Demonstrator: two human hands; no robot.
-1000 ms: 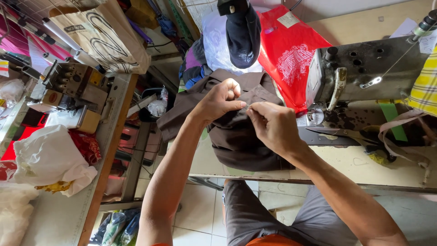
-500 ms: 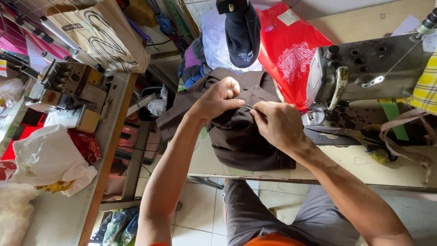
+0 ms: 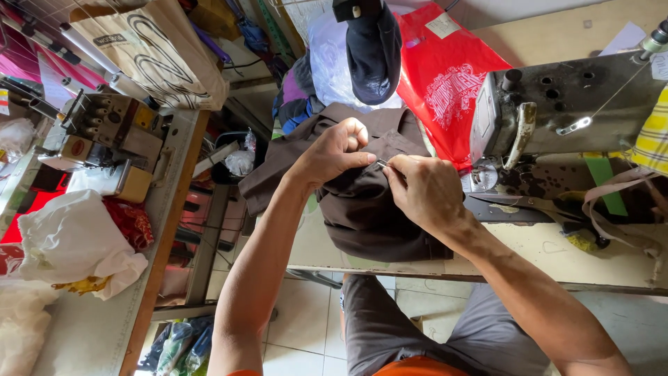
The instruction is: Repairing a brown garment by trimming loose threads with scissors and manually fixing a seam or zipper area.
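Now both hands (image 3: 379, 163) pinch brown garment (image 3: 369, 209), upright.

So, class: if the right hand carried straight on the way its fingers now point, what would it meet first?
The right hand points left toward the left hand; its fingers would probably meet the left thumb first, just across the small metal piece over the brown garment.

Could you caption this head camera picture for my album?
Left hand and right hand pinch a dark brown cloth garment beside a grey metal sewing machine.
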